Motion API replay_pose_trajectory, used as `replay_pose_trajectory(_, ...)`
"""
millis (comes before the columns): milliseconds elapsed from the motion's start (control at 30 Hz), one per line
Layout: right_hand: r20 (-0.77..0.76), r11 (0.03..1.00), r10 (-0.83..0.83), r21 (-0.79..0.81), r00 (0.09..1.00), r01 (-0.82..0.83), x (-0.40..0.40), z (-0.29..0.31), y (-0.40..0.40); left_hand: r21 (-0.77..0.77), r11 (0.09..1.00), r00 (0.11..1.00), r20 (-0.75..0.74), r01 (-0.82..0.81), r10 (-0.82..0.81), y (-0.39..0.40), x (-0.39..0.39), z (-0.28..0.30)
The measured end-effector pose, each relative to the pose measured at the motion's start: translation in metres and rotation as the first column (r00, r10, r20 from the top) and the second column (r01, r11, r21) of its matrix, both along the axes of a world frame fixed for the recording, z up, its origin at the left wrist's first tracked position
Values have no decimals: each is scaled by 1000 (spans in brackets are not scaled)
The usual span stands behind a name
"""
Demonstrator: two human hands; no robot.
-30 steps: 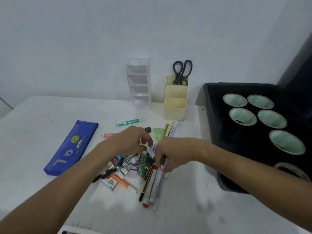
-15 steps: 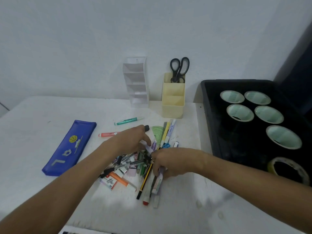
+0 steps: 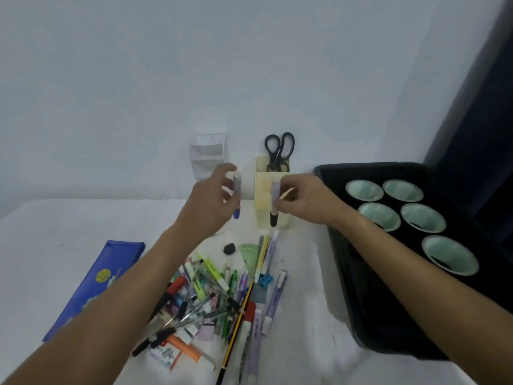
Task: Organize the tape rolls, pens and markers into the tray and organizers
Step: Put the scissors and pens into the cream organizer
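Both hands are up off the pile now! A second ago they were digging among the pens (image 3: pixel 211 298); each has come away with a marker. The left hand (image 3: pixel 209 204) pinches a blue-tipped marker (image 3: pixel 237 194) upright before the white organizer (image 3: pixel 208 157). The right hand (image 3: pixel 304 200) pinches a lilac marker (image 3: pixel 274 201), black cap down, just in front of the yellow organizer (image 3: pixel 270 179), below its scissors (image 3: pixel 279 150). Rightward, the tray (image 3: pixel 388 315) edge sits close; tape rolls (image 3: pixel 422 215) are already inside.
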State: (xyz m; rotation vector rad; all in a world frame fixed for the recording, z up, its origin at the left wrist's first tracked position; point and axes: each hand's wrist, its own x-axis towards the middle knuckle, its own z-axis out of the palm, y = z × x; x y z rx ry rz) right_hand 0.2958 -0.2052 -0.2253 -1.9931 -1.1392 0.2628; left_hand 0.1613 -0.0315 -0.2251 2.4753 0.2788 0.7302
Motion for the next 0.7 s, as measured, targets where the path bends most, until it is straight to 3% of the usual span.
replay_pose_trajectory(100, -11, 973, -159, 165, 987, 159, 22, 18, 8, -94, 995, 994, 110, 13, -2, -9, 27, 30)
replay_pose_trajectory(200, 58, 955, -242, 190, 969, 227, 42, 24, 22, -130, 991, 985, 170, 28, -5, -10, 57, 42)
replay_pose_trajectory(367, 138, 950, -278, 189, 951, 250, 62, 9, 43, -97, 995, 997, 70, 22, -15, 2, 96, 23)
replay_pose_trajectory(700, 97, 968, -244, 84, 965, 237, 64, -35, 72, -103, 994, 999, -2, -45, 45, 19, 112, -31)
